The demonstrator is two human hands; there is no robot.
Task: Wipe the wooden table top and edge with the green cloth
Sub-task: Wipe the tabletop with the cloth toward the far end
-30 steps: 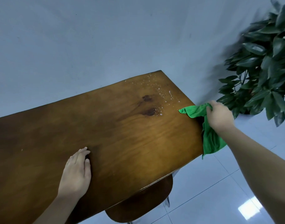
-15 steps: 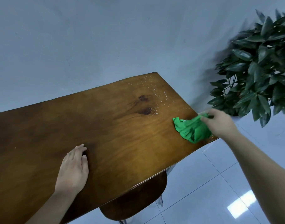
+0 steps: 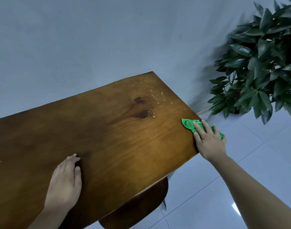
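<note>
The brown wooden table (image 3: 108, 133) fills the left and middle of the head view, with two dark knots and white droplets near its far right corner. The green cloth (image 3: 188, 123) lies bunched on the table's right end edge. My right hand (image 3: 209, 141) presses flat on top of the cloth with fingers spread, covering most of it. My left hand (image 3: 65, 184) rests palm down on the table top near the front edge, holding nothing.
A potted plant (image 3: 260, 63) with dark green leaves stands on the floor right of the table. A brown wooden chair seat (image 3: 141, 210) pokes out under the front edge. White floor tiles (image 3: 224, 204) lie to the right. A grey wall rises behind.
The cloth went from hanging over the right end edge to lying bunched on top at that edge. My right hand went from gripping it to pressing flat on it. My left hand stayed.
</note>
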